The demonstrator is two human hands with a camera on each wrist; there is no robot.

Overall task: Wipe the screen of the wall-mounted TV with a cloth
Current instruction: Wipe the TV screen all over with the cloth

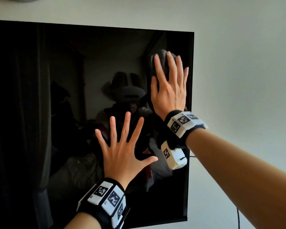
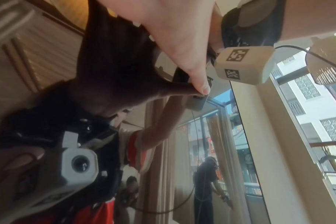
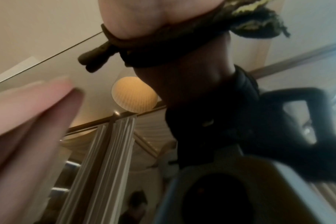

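The dark cloth (image 1: 162,63) lies flat against the TV screen (image 1: 56,96) toward its 2 o'clock corner, long axis running 12 to 6. The right hand (image 1: 169,85) presses it with straight fingers pointing to 12. The left hand (image 1: 124,151), fingers splayed wide, holds nothing, at 7 o'clock from the cloth.

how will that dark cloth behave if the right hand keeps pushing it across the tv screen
The cloth looks soft and bunched under the flat right hand, so it will probably crumple. On the glossy screen it should slide easily, and might slip out near the edge.
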